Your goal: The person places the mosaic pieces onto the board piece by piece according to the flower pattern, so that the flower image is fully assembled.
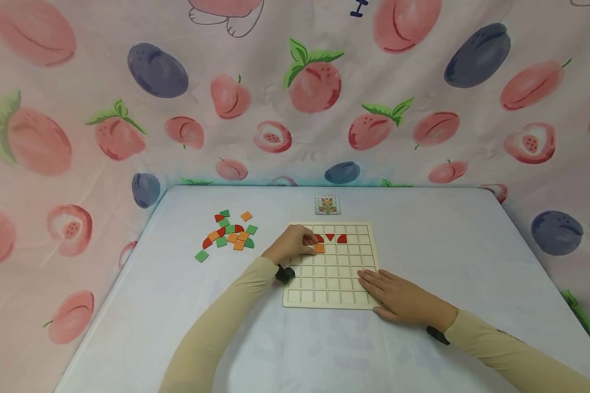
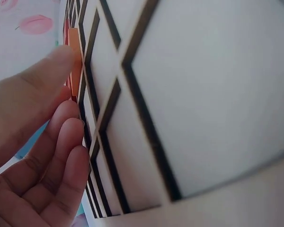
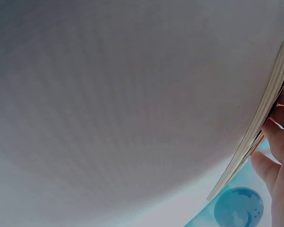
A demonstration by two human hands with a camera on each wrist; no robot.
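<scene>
A wooden grid board (image 1: pixel 331 273) lies on the white table (image 1: pixel 177 305). In its top rows sit three red pieces (image 1: pixel 330 237) and an orange square tile (image 1: pixel 319 248). My left hand (image 1: pixel 308 240) rests on the board's upper left, one fingertip (image 2: pixel 61 59) touching the orange tile (image 2: pixel 75 56) as it lies in its cell; the other fingers hang relaxed and hold nothing. My right hand (image 1: pixel 390 295) lies flat on the board's lower right corner. Its fingers (image 3: pixel 281 142) show at the board's edge (image 3: pixel 265 109) in the right wrist view.
A loose pile of green, orange and red tiles (image 1: pixel 231 234) lies left of the board. A small pattern card (image 1: pixel 327 205) sits just beyond the board's far edge. Fruit-print cloth (image 1: pixel 295 93) walls the table at the back and on both sides.
</scene>
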